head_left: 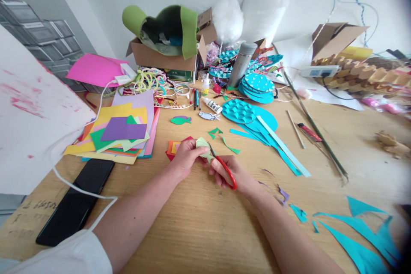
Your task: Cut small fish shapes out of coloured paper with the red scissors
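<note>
Near the middle of the table, my left hand (187, 158) pinches a small pale green paper piece (203, 149). My right hand (229, 173) grips red-handled scissors (228, 173), whose blades touch the right side of the pale green paper. Small red and orange paper squares (174, 147) lie just behind my left hand. Beyond the hands are green paper scraps (229, 144) and a green fish-shaped cutout (180, 120) with purple showing at its edge. A white fish cutout (208, 116) with a dark outline lies to its right.
Coloured paper (123, 130) is stacked at left, beside a black phone (77, 201) crossed by a white cable. Blue discs (239, 111) and strips lie right of centre. A grey flask (242, 64), glue bottle (212, 105) and box (163, 58) stand behind. Blue scraps (362, 227) lie front right.
</note>
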### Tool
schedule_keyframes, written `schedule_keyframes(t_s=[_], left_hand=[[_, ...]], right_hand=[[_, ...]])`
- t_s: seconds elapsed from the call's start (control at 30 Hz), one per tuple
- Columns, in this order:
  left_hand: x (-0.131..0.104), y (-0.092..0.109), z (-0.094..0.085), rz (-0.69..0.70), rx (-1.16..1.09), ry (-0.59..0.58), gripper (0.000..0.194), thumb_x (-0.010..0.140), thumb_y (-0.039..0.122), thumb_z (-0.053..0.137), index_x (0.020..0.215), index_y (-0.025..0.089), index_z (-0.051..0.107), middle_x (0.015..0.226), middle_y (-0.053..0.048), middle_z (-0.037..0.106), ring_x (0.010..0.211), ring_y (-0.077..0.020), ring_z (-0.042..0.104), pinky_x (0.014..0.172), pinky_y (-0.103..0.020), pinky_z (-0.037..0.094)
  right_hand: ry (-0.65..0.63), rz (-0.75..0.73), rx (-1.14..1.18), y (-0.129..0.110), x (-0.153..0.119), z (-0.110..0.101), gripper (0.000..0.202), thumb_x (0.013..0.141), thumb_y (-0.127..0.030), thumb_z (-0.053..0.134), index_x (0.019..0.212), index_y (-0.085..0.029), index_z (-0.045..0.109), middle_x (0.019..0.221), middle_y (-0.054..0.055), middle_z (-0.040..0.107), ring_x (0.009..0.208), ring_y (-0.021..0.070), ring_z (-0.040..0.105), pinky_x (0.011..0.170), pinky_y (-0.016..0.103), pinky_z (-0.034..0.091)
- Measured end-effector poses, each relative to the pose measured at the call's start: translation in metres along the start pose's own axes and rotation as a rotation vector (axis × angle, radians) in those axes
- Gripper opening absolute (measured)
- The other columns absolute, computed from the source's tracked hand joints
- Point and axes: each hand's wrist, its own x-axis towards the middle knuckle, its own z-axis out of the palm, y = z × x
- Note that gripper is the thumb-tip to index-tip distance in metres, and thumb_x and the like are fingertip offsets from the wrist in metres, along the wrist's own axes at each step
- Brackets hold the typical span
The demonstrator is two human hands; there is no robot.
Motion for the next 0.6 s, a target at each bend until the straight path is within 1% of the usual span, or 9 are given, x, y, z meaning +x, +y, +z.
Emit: schedule_keyframes(t_s=[0.23, 0.37, 0.6], left_hand=[[-0.0013, 0.0019, 0.0011, -0.004, 0.009, 0.003, 0.022, 0.062, 0.03, 0.073, 0.061, 0.013, 0.061, 0.057, -0.002, 0.062, 0.048, -0.0104, 0.053, 0.048, -0.023, 0.042], [-0.0016, 0.0022, 0.0014, -0.003, 0.017, -0.005, 0.021, 0.063, 0.03, 0.073, 0.061, 0.013, 0.061, 0.058, -0.002, 0.062, 0.049, -0.0107, 0.053, 0.05, -0.024, 0.044], [-0.0016, 0.0012, 0.0011, 0.004, 0.013, -0.013, 0.022, 0.063, 0.031, 0.073, 0.061, 0.013, 0.061, 0.057, -0.002, 0.061, 0.049, -0.0104, 0.053, 0.05, -0.023, 0.042]], right_hand=[[-0.003, -0.015, 0.001, -0.0018, -0.0004, 0.0008, 0.061, 0.076, -0.077, 0.049, 0.07, -0.016, 0.053, 0.048, 0.0, 0.055, 0.036, 0.0093, 0.046, 0.037, 0.022, 0.033], [0.001, -0.011, -0.002, -0.0021, -0.0005, 0.0009, 0.063, 0.074, -0.078, 0.049, 0.07, -0.016, 0.054, 0.048, 0.0, 0.055, 0.036, 0.0091, 0.047, 0.037, 0.021, 0.033], [0.015, 0.0, 0.0, -0.0026, -0.0011, 0.0013, 0.063, 0.074, -0.079, 0.05, 0.068, -0.016, 0.054, 0.048, 0.0, 0.055, 0.037, 0.0088, 0.046, 0.037, 0.021, 0.033]])
